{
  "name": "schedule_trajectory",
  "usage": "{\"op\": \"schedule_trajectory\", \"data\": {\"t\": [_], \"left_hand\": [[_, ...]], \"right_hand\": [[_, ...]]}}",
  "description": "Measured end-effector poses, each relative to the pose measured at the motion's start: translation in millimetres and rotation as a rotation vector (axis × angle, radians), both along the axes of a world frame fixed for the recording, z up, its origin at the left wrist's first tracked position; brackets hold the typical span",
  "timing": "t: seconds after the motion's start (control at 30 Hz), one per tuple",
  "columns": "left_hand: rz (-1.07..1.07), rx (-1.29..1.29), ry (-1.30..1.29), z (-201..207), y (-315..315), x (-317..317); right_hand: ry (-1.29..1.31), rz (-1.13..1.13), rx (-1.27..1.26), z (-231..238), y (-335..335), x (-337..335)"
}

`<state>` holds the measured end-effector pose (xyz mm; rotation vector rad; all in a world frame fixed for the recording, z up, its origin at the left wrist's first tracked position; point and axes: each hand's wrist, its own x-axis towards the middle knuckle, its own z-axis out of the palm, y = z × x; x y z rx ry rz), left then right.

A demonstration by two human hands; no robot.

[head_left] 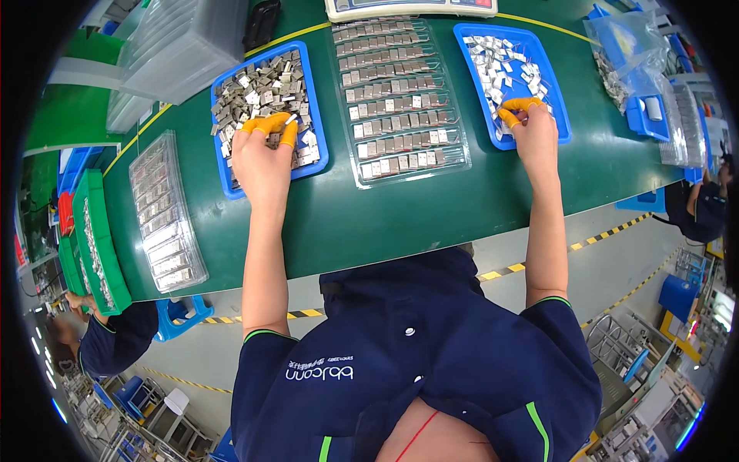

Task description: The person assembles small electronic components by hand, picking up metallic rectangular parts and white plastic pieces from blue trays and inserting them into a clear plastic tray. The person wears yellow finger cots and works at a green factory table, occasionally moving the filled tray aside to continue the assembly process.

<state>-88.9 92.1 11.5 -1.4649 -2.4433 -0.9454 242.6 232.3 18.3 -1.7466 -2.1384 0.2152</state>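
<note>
My left hand (265, 158), with yellow-orange finger cots on its fingertips, is over a blue tray (316, 127) heaped with small silvery metal connectors (254, 88). Thumb and forefinger close on a small pale piece, which looks like one of these connectors. At the other blue tray (556, 96), my right hand (533, 127) reaches in with its cotted fingers bent together in a pinch. Small white parts (493, 58) lie scattered there; whatever the pinch holds is hidden. Between the trays sits a clear blister tray (462, 158) with rows of metal connectors.
Another filled blister tray (168, 212) lies to the left, near a green bin (100, 246). Stacked clear trays (181, 50) stand at the back left, a white scale (412, 8) at the back. Bagged items (631, 46) sit at the right. Other people work at both sides.
</note>
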Motion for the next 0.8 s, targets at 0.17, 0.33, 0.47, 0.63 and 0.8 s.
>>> {"op": "schedule_trajectory", "data": {"t": [0.17, 0.33, 0.47, 0.63, 0.8], "left_hand": [[-0.079, 0.245, -0.856, 10.8, -6.0, 4.0], [-0.148, 0.393, -1.142, 11.8, -11.5, 17.4], [-0.201, 0.377, -1.276, 13.4, -13.6, 26.5], [-0.27, 0.306, -1.281, 8.1, -19.8, 33.4], [-0.155, 0.328, -1.362, 11.5, -22.6, 45.9]], "right_hand": [[-0.007, 0.011, 0.038, -13.6, 11.9, 9.1], [0.041, -0.097, 0.168, -18.8, 18.8, 9.9], [0.205, -0.124, 0.028, -3.9, 15.3, 6.4], [0.241, -0.005, 0.011, -2.5, 21.7, 13.1], [0.119, 0.004, -0.033, -4.7, 24.0, 4.5]]}}
